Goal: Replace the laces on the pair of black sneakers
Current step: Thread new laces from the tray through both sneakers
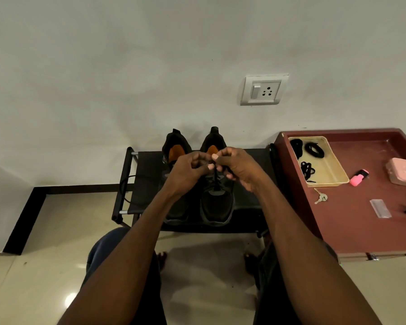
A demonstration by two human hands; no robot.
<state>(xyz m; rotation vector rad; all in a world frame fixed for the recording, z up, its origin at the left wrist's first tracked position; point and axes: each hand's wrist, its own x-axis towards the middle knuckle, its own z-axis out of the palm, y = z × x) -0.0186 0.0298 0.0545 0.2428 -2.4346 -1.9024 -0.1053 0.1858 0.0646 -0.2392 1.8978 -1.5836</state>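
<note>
My left hand (189,169) and right hand (238,168) meet above the right sneaker (217,202), which sits beside the left sneaker (175,160) on the black rack (148,181), both pinching its black lace (215,181), while spare laces (314,150) lie in the beige tray (333,170).

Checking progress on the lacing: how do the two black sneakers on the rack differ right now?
The right black sneaker has a lace running up its front, pinched by both the left hand and right hand; the left black sneaker is untouched and mostly hidden behind the left forearm. Both stand side by side with orange insoles, toes toward the person.
</note>
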